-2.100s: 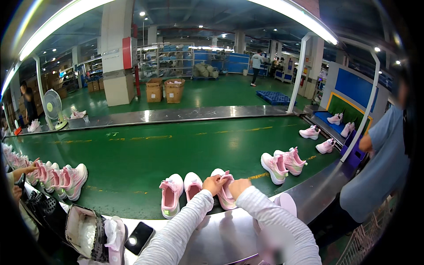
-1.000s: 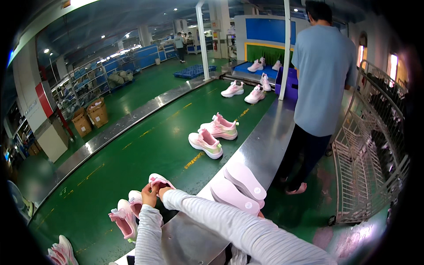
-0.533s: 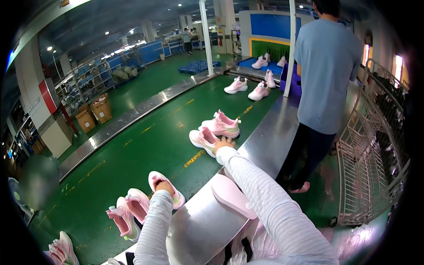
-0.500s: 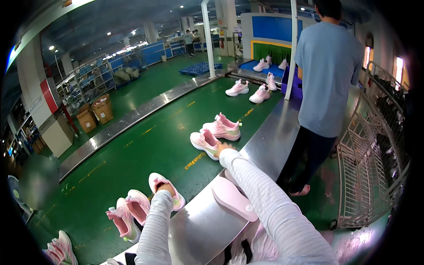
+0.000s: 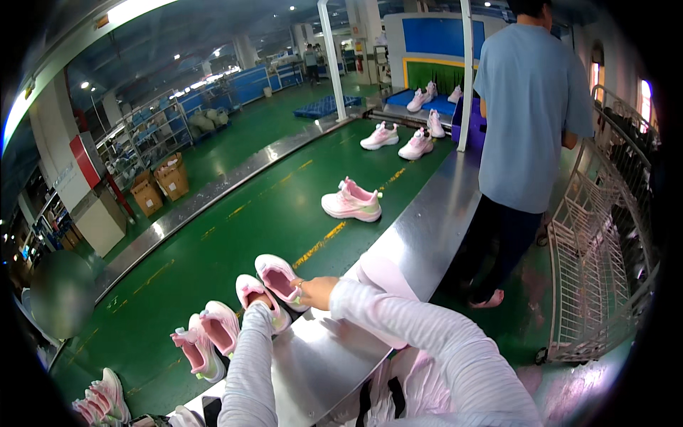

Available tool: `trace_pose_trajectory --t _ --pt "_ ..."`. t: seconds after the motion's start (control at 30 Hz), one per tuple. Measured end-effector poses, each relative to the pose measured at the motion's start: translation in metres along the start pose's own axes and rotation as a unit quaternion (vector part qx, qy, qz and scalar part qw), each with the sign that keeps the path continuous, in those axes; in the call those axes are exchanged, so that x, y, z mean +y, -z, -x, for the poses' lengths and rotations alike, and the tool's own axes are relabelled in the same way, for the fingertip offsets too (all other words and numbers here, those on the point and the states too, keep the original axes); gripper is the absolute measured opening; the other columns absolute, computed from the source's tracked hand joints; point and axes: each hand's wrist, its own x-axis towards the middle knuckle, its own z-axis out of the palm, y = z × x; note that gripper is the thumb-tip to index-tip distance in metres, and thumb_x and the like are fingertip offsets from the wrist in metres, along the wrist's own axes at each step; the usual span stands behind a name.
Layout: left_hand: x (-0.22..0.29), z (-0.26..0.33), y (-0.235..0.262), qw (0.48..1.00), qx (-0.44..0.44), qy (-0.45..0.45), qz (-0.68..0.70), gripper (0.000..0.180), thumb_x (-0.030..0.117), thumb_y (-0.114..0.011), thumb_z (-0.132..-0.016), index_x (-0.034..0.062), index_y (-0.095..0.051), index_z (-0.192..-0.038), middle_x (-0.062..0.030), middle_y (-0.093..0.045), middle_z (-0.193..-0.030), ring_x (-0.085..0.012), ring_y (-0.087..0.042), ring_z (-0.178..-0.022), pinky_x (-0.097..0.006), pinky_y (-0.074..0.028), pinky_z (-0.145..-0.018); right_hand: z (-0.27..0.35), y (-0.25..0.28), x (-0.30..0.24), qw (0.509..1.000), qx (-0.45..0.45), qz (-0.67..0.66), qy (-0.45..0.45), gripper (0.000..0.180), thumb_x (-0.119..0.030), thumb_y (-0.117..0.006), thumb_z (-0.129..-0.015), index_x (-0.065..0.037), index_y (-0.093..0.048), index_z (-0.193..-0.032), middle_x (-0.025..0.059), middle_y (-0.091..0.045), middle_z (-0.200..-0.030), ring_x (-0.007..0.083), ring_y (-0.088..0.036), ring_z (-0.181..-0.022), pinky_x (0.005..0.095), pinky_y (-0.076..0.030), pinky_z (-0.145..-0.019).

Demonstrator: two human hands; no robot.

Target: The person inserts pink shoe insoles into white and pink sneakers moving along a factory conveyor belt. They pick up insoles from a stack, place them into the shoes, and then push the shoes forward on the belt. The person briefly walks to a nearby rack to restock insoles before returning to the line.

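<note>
My left hand (image 5: 259, 301) reaches into the opening of a pink and white sneaker (image 5: 247, 285) at the belt's near edge, its fingers hidden inside. Just to the right, my right hand (image 5: 313, 292) grips the heel of another pink and white sneaker (image 5: 274, 272), so the two shoes stand side by side. A flat pink sole-shaped piece (image 5: 384, 274) lies on the metal ledge (image 5: 313, 370), partly behind my right forearm. Left of my left hand sit two more sneakers, one pale pink shoe (image 5: 219, 329) beside another (image 5: 197, 354).
A single sneaker (image 5: 352, 204) stands farther up the green belt (image 5: 213, 263), with several more at its far end. A person in a blue shirt (image 5: 530, 121) stands at right near a wire cart (image 5: 590, 263). A white post (image 5: 466, 78) rises beside a purple bin (image 5: 475, 128).
My right hand has drawn a sneaker from mid-belt toward me, next to the one at my left hand. The other mid-belt sneaker stays behind. My left hand remains in its shoe.
</note>
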Motion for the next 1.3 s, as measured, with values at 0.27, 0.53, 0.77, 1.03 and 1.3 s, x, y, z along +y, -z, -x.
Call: trace_pose_trajectory --t 0.27,0.53,0.77,1.03,1.3 --pt "-0.080 0.005 -0.047 0.980 0.014 -0.198 -0.020 0.033 0.033 -0.051 -0.074 0.0097 -0.061 -0.094 -0.0096 -0.060 -0.091 -0.0245 -0.057 -0.081 -0.035 -0.045 -0.071 0.110 0.001 0.088 0.917 0.304 0.143 -0.217 0.053 -0.030 -0.052 -0.078 -0.009 -0.036 -0.124 0.0154 -0.060 -0.092 0.0316 -0.059 -0.080 0.0393 -0.046 -0.074" --pt "-0.036 0.010 -0.003 0.953 -0.089 -0.283 0.061 0.026 0.028 -0.054 -0.073 0.0100 -0.063 -0.089 -0.0102 -0.062 -0.089 -0.0273 -0.058 -0.080 -0.036 -0.046 -0.071 0.140 0.024 0.087 0.930 0.134 0.083 -0.331 0.070 -0.046 -0.056 -0.073 -0.009 -0.033 -0.127 0.0165 -0.061 -0.090 0.0322 -0.059 -0.083 0.0377 -0.046 -0.074" --pt "-0.050 0.038 0.002 0.966 -0.085 -0.235 0.074 0.025 0.029 -0.054 -0.071 0.0068 -0.063 -0.080 -0.0117 -0.061 -0.082 -0.0283 -0.059 -0.075 -0.039 -0.046 -0.067 0.131 0.028 0.069 0.931 0.048 0.150 -0.328 0.077 -0.049 -0.060 -0.068 -0.009 -0.031 -0.128 0.0152 -0.062 -0.090 0.0291 -0.060 -0.081 0.0369 -0.046 -0.072" --pt "-0.028 0.112 0.121 0.889 0.150 -0.104 0.420 0.028 0.028 -0.055 -0.072 0.0022 -0.062 -0.082 -0.0159 -0.060 -0.086 -0.0365 -0.055 -0.085 -0.040 -0.044 -0.079 0.175 0.065 0.076 0.899 0.261 0.114 -0.333 0.054 -0.039 -0.063 -0.069 -0.006 -0.049 -0.109 0.0174 -0.062 -0.079 0.0339 -0.059 -0.073 0.0407 -0.046 -0.067" --pt "-0.010 0.067 0.075 0.706 0.307 0.113 0.628 0.045 0.010 -0.049 -0.078 0.0089 -0.034 -0.120 -0.0202 -0.059 -0.087 -0.0357 -0.059 -0.078 -0.043 -0.048 -0.070 0.035 0.029 0.029 0.911 -0.078 -0.399 0.074 0.017 -0.015 -0.055 -0.079 -0.002 -0.061 -0.085 0.0065 -0.062 -0.074 0.0162 -0.059 -0.069 0.0273 -0.046 -0.060"
